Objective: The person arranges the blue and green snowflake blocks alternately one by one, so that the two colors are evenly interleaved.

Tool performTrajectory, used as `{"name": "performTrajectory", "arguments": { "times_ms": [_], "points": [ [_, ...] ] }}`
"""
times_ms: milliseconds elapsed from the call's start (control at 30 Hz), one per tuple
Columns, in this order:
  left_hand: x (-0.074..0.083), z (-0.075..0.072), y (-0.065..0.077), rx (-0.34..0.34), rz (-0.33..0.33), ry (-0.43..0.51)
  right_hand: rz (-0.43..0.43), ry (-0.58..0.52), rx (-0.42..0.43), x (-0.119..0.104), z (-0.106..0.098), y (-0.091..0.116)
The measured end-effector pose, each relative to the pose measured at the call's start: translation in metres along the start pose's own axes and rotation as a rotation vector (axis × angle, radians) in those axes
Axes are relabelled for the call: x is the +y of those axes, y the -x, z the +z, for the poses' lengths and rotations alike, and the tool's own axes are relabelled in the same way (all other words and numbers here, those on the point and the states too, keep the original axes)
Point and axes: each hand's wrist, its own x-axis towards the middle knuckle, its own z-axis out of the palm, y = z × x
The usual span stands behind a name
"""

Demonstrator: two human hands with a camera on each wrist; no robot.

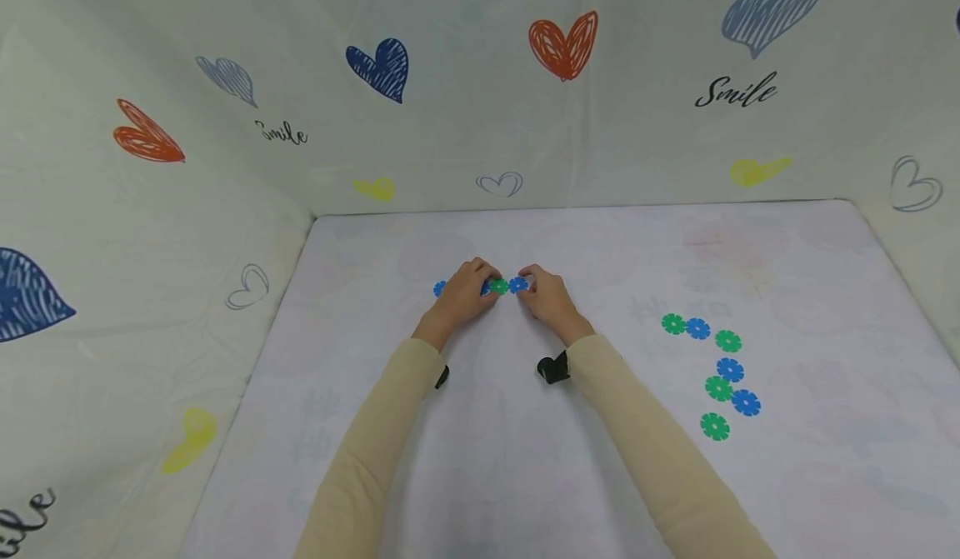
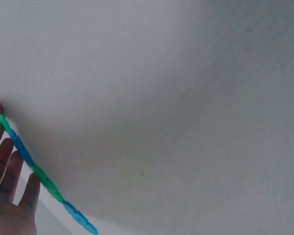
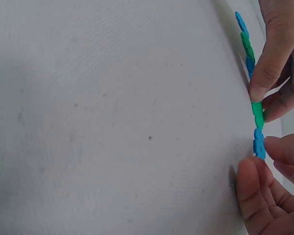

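Near the far side of the table, my left hand (image 1: 459,296) grips a row of flat notched plastic discs, blue and green in turn. A blue disc (image 1: 439,289) shows at the row's left end, past the hand; the left wrist view has a green disc (image 2: 48,183) in the row beside the spread fingers. Thumb and fingers sit at the green disc (image 3: 258,116) toward the right end. My right hand (image 1: 551,299) pinches a blue disc (image 3: 258,146) by its edge, right against that green one. Part of the row is hidden behind the left hand.
Several loose discs lie to the right on the white table (image 1: 487,459), among them a green disc (image 1: 715,426) and a blue disc (image 1: 746,402). A pale curtain (image 1: 450,126) printed with hearts rises behind the table's far edge.
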Motion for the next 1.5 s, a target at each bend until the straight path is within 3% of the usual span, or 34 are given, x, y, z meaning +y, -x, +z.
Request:
{"name": "performTrajectory", "arguments": {
  "times_ms": [267,667,967,1233,1500],
  "points": [
    [-0.002,0.001,0.0,0.002,-0.014,0.003,-0.044,-0.115,-0.005,0.001,-0.011,0.015],
    [-0.002,0.0,0.002,-0.007,-0.027,0.003,-0.168,-0.135,0.043,-0.002,-0.044,0.053],
    [-0.004,0.002,0.002,-0.011,-0.023,0.008,-0.166,-0.111,0.099,0.005,-0.06,0.074],
    [-0.004,0.004,0.001,-0.008,-0.022,0.0,-0.147,-0.076,0.152,0.025,-0.079,0.089],
    [-0.002,0.003,0.0,-0.011,-0.027,0.006,-0.078,-0.063,0.214,0.045,-0.101,0.104]
  ]
}}
